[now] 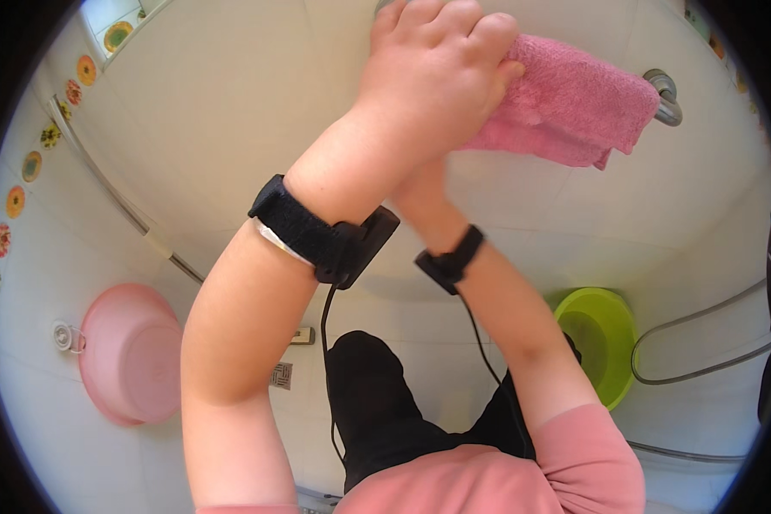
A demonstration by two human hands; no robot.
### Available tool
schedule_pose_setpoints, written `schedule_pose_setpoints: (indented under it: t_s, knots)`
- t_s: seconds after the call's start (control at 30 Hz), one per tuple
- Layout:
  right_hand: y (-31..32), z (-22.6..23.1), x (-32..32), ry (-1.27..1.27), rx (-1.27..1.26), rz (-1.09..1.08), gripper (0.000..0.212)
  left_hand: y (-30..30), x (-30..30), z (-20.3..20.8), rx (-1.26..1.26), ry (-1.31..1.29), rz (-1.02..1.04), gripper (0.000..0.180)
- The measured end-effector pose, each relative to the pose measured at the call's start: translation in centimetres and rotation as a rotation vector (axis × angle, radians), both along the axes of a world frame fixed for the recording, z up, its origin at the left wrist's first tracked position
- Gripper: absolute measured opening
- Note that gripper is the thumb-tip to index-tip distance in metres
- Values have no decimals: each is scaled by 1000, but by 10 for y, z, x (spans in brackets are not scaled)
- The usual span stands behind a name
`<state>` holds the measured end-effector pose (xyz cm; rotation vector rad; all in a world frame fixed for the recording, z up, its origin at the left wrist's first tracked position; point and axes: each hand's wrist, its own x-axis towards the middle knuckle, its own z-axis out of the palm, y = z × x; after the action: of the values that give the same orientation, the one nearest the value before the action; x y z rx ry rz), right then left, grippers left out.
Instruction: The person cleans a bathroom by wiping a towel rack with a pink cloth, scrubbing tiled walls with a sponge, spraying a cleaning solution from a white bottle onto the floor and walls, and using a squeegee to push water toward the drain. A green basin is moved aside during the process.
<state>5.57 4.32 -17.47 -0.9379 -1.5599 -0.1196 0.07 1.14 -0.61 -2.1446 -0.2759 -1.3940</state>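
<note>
A pink towel (565, 103) hangs over a metal rail (666, 96) on the wall. Its rail end curves into the wall at the right. At the towel's left end my left hand (441, 60) is closed on it, fingers curled over the top and the thumb against the cloth. My right hand (421, 184) is beneath my left hand and wrist, which cover its fingers. What it holds or touches there is hidden. Each of my wrists wears a black strap with a small box and a cable.
A pink basin (137, 355) is at the left beside a white hook (63, 336). A lime-green bucket (604, 343) stands at the right near a looping metal shower hose (702, 368). A grey pipe (111, 180) runs down the left wall; a drain grate (282, 375) lies below.
</note>
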Motion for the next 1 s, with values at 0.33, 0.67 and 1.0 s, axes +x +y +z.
schedule_pose_setpoints:
  t_s: [0.33,0.67,1.0]
  knots:
    - [-68,-69,114,-599,-320,-432,16,8,17,-5,101,-239,89,34]
    - [9,26,58,-239,116,-362,25,-4,14,-9,4,-94,226,30]
    - [-31,-139,14,-789,-389,46,9,4,4,0,7,-80,-41,27]
